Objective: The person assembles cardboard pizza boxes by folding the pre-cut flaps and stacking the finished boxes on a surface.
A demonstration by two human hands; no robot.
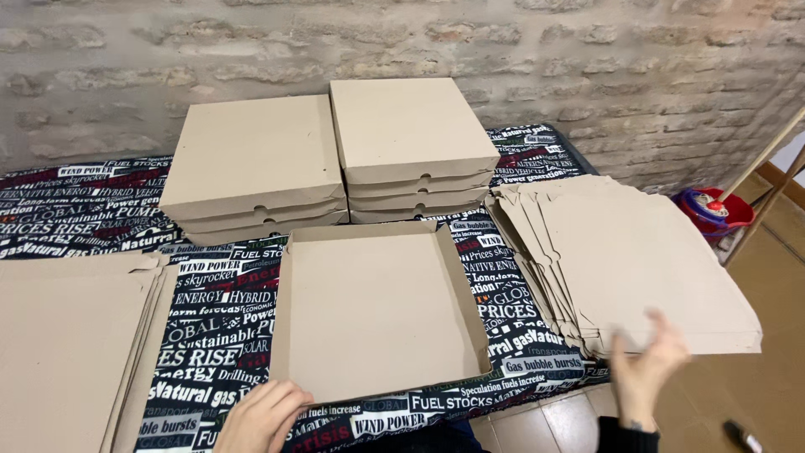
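Soft, even light fills the scene, bright without glare; the matte cardboard gives off no shine. Shadows are faint, thin dark lines under the 2 stacks of closed boxes [335, 159] and along the inner walls of the open tray [377, 310]. The right hand [644, 365] is smeared by motion blur, while the left hand [264, 415] looks sharper. The brick wall [587, 50] bows slightly toward the edges.

Matt brown cardboard is seen in the open box tray [377, 310], the closed boxes [251, 159] and the flat blanks [654, 260]. Printed cloth [210, 319] is spread beneath; rough brick [587, 50] is seen behind.
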